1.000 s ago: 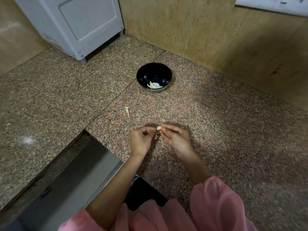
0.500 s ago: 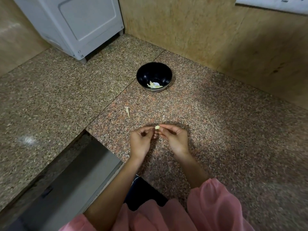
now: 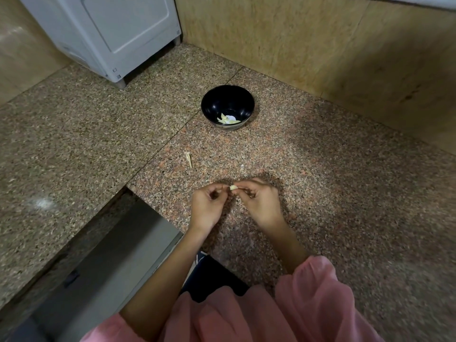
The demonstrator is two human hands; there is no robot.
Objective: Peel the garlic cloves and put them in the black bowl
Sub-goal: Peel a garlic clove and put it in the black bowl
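I see speckled granite counter (image 3: pixel 345 193); grey-white appliance (image 3: pixel 111 33) at far left corner; tan wall (image 3: pixel 296 45) behind.

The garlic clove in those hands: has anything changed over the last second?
Hardly. Both hands, left hand and right hand, still pinch the garlic clove between fingertips, barely shifted. The black bowl and the peel scrap on the counter stayed put.

no text, label, brand or number can be read anywhere
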